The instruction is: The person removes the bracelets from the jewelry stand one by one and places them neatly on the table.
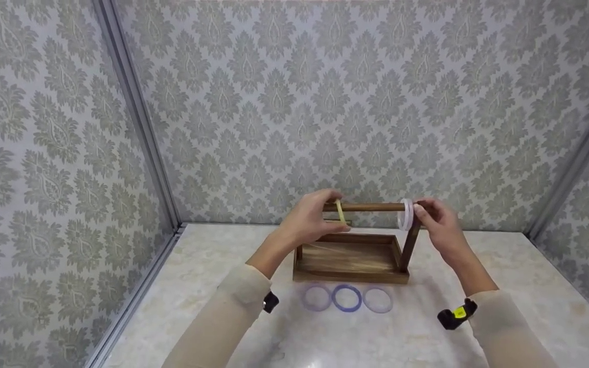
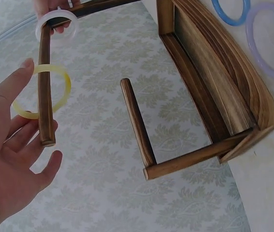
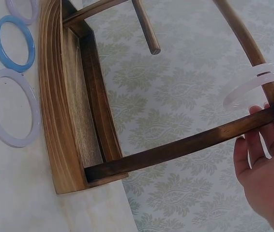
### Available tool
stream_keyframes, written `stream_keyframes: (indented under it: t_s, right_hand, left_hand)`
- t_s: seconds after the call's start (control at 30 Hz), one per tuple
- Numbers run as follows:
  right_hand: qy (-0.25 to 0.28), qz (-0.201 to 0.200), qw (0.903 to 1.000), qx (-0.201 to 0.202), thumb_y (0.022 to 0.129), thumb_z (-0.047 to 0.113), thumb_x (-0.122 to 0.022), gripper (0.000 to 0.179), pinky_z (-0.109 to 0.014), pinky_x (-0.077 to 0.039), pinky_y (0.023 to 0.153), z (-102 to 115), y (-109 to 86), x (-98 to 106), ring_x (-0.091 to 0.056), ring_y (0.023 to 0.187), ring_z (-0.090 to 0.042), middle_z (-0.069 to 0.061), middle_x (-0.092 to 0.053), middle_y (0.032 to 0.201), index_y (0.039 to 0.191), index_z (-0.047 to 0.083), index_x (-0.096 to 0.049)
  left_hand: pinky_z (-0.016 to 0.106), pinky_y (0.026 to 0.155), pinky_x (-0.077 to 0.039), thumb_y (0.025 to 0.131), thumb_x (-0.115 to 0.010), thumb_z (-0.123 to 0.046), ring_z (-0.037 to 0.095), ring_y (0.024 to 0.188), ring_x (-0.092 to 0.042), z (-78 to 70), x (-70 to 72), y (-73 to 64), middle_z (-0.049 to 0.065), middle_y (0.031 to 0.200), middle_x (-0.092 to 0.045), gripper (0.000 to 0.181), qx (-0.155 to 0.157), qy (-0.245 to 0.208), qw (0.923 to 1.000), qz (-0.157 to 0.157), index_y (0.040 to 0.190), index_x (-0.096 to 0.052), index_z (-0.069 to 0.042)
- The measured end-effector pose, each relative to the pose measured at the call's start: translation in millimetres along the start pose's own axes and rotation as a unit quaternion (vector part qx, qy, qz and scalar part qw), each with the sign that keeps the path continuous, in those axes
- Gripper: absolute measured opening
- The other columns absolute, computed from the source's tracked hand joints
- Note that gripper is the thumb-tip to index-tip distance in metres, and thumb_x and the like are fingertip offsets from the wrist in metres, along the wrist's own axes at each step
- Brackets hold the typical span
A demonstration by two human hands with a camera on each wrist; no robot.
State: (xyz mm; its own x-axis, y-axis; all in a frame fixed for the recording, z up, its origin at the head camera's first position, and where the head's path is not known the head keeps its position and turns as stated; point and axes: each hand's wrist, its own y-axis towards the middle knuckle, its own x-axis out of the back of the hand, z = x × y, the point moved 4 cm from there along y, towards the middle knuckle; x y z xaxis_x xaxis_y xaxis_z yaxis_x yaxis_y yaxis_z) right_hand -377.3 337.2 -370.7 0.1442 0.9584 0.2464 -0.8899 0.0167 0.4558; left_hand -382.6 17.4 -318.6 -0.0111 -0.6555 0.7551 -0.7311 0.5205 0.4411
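Note:
A wooden bangle stand (image 1: 350, 277) has a tray base and a raised rod (image 1: 371, 207), whose free left end shows in the left wrist view. My left hand (image 1: 304, 217) holds a yellow bangle (image 2: 68, 88) between thumb and fingers, and the ring encircles the rod near that free end. Two whitish bangles (image 3: 253, 86) hang on the rod at its right end, beside the upright post (image 3: 185, 149). With my right hand (image 1: 444, 230) I grip the corner where post and rod meet, fingers behind the wood.
In front of the stand, a purple bangle (image 1: 303, 298), a blue bangle (image 1: 346, 309) and a pale lilac bangle (image 1: 391, 300) lie in a row on the marbled table (image 1: 212, 255). A lower wooden rod (image 2: 137, 121) also belongs to the stand. Patterned wall panels (image 1: 304, 102) rise behind.

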Motion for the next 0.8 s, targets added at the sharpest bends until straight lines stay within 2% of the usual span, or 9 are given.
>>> stream_keyframes:
  t_s: [0.1,0.27,0.5,0.8]
  right_hand:
    - [-0.003,-0.001,1.0,-0.002,0.111,0.033,-0.059,0.046,-0.021,-0.054,0.089,-1,-0.2,1,-0.063,0.105,-0.015,-0.004,-0.066,0.115,0.135,-0.006,-0.058]
    - [0.001,0.002,1.0,0.003,0.11,0.034,-0.058,0.048,-0.022,-0.053,0.09,-1,-0.9,0,-0.063,0.106,-0.014,-0.003,-0.066,0.116,0.136,-0.006,-0.057]
    - [-0.001,-0.002,1.0,-0.007,0.111,0.031,-0.058,0.043,-0.023,-0.054,0.089,-8,-5.5,-1,-0.063,0.104,-0.015,-0.004,-0.066,0.115,0.137,-0.004,-0.058]
    - [0.006,-0.002,1.0,0.004,0.11,0.03,-0.06,0.042,-0.026,-0.056,0.084,-4,0.8,-1,-0.062,0.101,-0.017,-0.005,-0.066,0.113,0.135,-0.003,-0.059]
  left_hand:
    - [0.033,0.105,-0.052,0.086,-0.091,-0.037,0.019,0.124,-0.064,2.9,3.7,-2.3,0.003,0.134,-0.067,0.067,-0.003,-0.011,0.9999,0.001,0.14,-0.062,-0.011]
    - [0.036,0.103,-0.052,0.085,-0.092,-0.036,0.02,0.119,-0.064,7.8,10.4,-9.6,0.001,0.127,-0.069,0.064,-0.009,-0.001,0.9999,-0.006,0.137,-0.064,-0.011]
    - [0.039,0.107,-0.05,0.086,-0.091,-0.037,0.024,0.125,-0.062,17.1,10.3,-17.4,0.003,0.131,-0.068,0.064,-0.004,-0.002,1.0,0.005,0.138,-0.064,-0.01]
    - [0.041,0.106,-0.052,0.086,-0.09,-0.039,0.024,0.128,-0.062,30.2,13.3,-21.5,0.005,0.137,-0.067,0.067,-0.003,0.002,0.9997,-0.023,0.14,-0.063,-0.011]
